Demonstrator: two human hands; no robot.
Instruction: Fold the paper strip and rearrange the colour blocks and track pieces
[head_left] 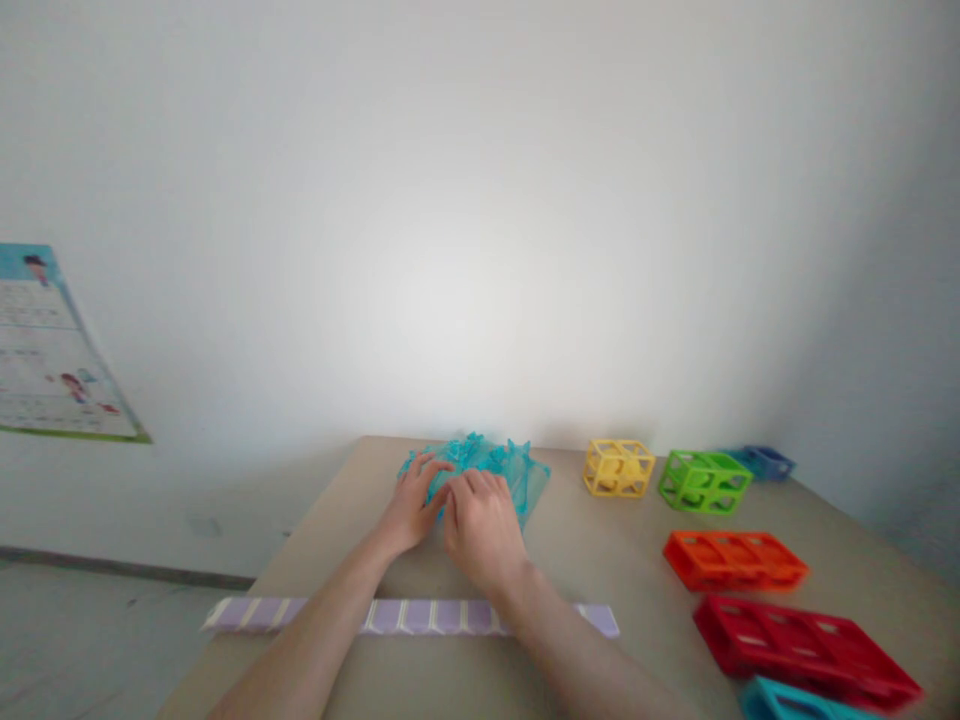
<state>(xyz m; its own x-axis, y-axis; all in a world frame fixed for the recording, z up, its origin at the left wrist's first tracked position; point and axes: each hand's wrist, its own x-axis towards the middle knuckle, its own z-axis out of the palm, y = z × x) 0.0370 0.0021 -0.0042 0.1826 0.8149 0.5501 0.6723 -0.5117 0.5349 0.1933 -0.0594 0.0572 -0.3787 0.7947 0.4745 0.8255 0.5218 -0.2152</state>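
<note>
Near the back edge of the table lies a translucent teal bundle (529,480) with frilly edges, crumpled and spread out. My left hand (415,500) rests at its left front side, fingers bent over the material. Against it, on the right, my right hand (480,515) has its fingers curled down at the front of the bundle. The fingertips of both hands come close together, and what they pinch is hidden. Beneath my forearms a long lilac strip with pale stripes (420,617) lies across the table.
On the right of the table (592,570) stand a yellow frame block (619,468), a green one (705,481), blue pieces (769,462), an orange block (735,561), a red block (806,650) and a teal block (795,702). Behind is a wall with a poster (60,345).
</note>
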